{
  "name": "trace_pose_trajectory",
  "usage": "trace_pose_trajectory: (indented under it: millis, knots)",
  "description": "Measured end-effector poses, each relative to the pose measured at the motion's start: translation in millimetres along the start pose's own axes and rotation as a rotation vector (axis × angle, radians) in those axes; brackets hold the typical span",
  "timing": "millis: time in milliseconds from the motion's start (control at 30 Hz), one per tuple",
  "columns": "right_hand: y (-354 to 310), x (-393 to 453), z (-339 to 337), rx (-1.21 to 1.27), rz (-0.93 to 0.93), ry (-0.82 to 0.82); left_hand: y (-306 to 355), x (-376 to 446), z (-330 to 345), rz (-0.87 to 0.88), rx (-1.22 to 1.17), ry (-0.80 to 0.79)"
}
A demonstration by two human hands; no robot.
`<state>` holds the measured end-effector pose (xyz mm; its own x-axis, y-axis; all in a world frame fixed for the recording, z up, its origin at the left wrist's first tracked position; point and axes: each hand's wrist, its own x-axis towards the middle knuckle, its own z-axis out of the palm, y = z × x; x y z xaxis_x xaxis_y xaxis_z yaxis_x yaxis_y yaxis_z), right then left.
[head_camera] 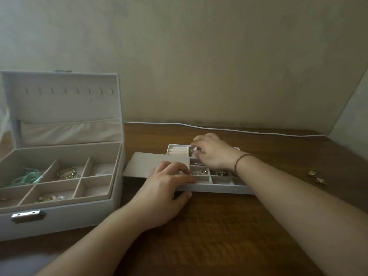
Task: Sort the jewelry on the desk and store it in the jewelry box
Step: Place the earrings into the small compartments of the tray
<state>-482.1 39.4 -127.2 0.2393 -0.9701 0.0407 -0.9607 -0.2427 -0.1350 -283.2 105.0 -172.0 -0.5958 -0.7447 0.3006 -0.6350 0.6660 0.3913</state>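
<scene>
The person is filling the removable divided tray [211, 188], which is lying on the surface beside the open jewelry box [59, 176]: the right hand [213, 154] is reaching over its far compartments with fingers curled together just above a small gold piece [191, 151], though whether they are pinching it I cannot tell. The left hand [167, 188] is steadying the tray, fingers spread over its near edge and thumb against its front wall. Next, I judge, the two gold earrings [317, 177] lying well right of the fingers are needing a fine pinch.
</scene>
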Motion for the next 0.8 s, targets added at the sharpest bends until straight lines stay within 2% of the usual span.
trace_pose_trajectory:
  millis: [100,333,467,533,800]
  knots:
    - [1,3,7,-0.021,0.032,-0.031,0,0,-1,0.001,0.002,-0.003]
    - [2,-9,3,0.078,-0.028,0.116,-2,0,0,0.003,-0.001,0.000]
    - [1,-18,1,0.053,-0.003,-0.035,-3,1,1,0.018,-0.003,0.008]
    - [0,-20,1,0.052,0.006,-0.055,-5,0,0,0.026,-0.003,0.005]
    - [18,-72,-11,0.120,-0.051,0.285,-7,3,2,0.047,0.000,0.008]
